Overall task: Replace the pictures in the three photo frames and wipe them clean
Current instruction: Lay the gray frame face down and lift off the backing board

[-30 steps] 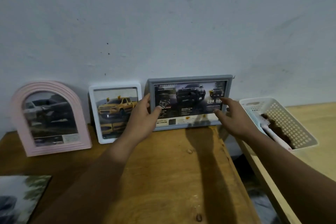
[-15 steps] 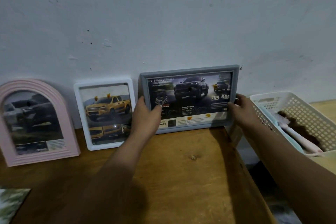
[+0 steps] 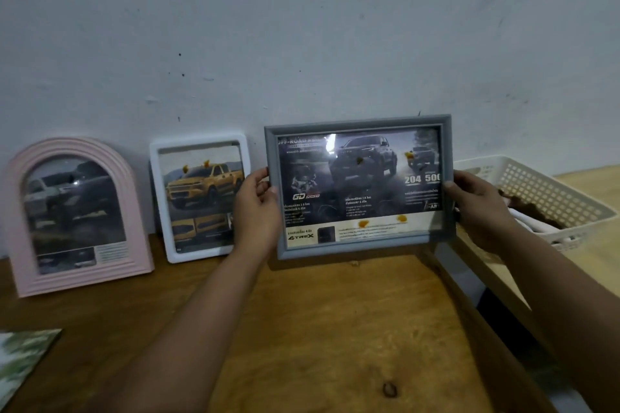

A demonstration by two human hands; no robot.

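A grey rectangular photo frame point(image 3: 359, 189) with a dark truck advert hangs just above the wooden table point(image 3: 318, 329), away from the wall. My left hand point(image 3: 256, 211) grips its left edge, and my right hand point(image 3: 476, 208) grips its right edge. Orange-brown smudges dot the frame's glass. A white frame point(image 3: 201, 198) with a yellow pickup picture leans on the wall to its left. A pink arched frame point(image 3: 72, 214) with a dark car picture stands at the far left.
A white perforated basket point(image 3: 543, 198) sits on a lighter table at the right, holding a brown cloth and a white-handled tool. A gap separates the two tables. A loose picture point(image 3: 23, 355) lies at the table's front left corner.
Both hands went from touching the grey frame's front to gripping its side edges. The frame has been lifted off the wall and drawn toward me.
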